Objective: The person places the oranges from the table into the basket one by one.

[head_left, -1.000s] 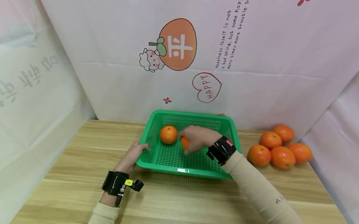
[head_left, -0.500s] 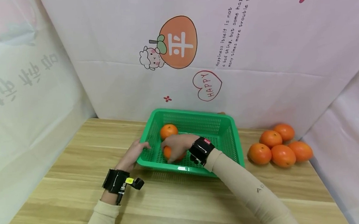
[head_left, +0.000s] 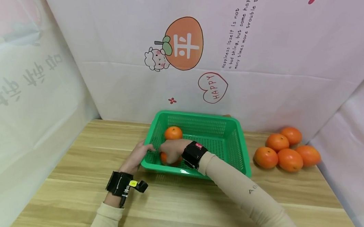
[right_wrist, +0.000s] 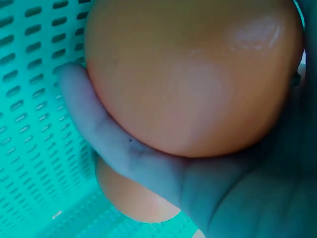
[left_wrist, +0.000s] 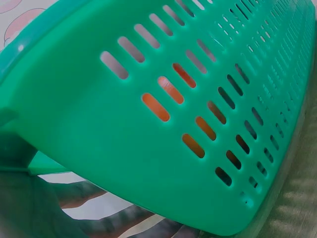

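Observation:
A green plastic basket point(head_left: 214, 145) with slotted walls stands on the table. My left hand point(head_left: 138, 156) grips its left rim, thumb over the edge; the left wrist view has the fingers point(left_wrist: 119, 222) by the outer wall. Inside the basket's front left corner, my right hand point(head_left: 173, 149) holds an orange point(right_wrist: 193, 74). One finger point(right_wrist: 133, 156) curves round the fruit in the right wrist view, while the palm side is in shadow. Just behind that hand, a second orange point(head_left: 173, 132) rests in the basket near its left wall.
Several oranges point(head_left: 290, 160) lie grouped on the table to the right of the basket. The wooden table point(head_left: 162, 210) extends in front. A printed white cloth point(head_left: 122, 89) rises close behind the basket, with cloth walls on both sides.
My right hand has moved left and toward me with the orange, from the basket's middle to its front left corner. My left hand keeps its grip on the rim.

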Motion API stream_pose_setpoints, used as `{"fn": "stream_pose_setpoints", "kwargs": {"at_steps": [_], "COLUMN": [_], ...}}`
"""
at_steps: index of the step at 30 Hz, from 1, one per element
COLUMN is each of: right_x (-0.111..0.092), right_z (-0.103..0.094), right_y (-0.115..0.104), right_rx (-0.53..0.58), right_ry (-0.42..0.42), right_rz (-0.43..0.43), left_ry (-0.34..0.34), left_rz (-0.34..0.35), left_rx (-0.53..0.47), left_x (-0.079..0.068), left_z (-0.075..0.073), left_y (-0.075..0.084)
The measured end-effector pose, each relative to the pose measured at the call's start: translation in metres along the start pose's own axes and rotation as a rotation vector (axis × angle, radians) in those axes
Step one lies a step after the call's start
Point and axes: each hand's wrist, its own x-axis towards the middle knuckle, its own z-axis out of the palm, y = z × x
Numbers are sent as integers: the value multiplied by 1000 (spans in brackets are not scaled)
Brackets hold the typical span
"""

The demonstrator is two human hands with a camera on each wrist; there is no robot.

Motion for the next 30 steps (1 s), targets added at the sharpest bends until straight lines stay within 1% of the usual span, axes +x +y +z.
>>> {"fn": "stream_pose_setpoints", "kwargs": {"at_steps": [4,7,21,26,30], "right_x": [5,8,11,10,10], "right_z": [1,0,0,0,-1], "right_y": [-2,-4,-5,-6,-6], "right_rx": [3,7,-14,-19,-28], "right_ry": [6,9,-5,-6,-4], "right_rz": [10,25,73,73,57], "left_ry": [-9,-4,2,4,3], "left_rz": [2,6,3,6,8], "left_rx": [3,4,18,22,20], "left_x": [1,0,0,-1,-1], "left_z": [1,1,1,1,1], "left_y": [-2,-1,1,1,1]}}
